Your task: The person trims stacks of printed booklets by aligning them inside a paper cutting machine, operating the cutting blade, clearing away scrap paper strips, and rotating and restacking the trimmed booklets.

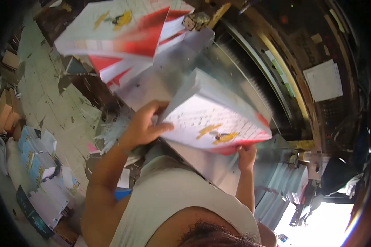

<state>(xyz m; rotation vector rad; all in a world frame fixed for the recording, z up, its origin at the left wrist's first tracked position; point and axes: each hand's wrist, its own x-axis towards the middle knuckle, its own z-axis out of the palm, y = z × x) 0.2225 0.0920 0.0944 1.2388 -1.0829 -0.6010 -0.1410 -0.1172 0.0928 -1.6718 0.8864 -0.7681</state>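
Note:
Between my two hands is a thick stack of printed sheets [210, 119], white with dark writing, yellow pictures and a red edge. My left hand [146, 125] grips its left end, thumb on top. At the near right corner my right hand [246, 156] pinches the red edge. The stack is tilted above a shiny metal table [140, 88]. Farther off to the left, a pile of similar red-and-white sheets [115, 37] lies on the table's far end, its layers turned at different angles.
Along the table's far right side runs a machine with a dark slot and metal bars [251, 49]. White papers [323, 80] hang on its side. Grey bundles of sheets [282, 183] stand at right. Stacks of printed paper [37, 156] and scraps litter the floor [49, 90] at left.

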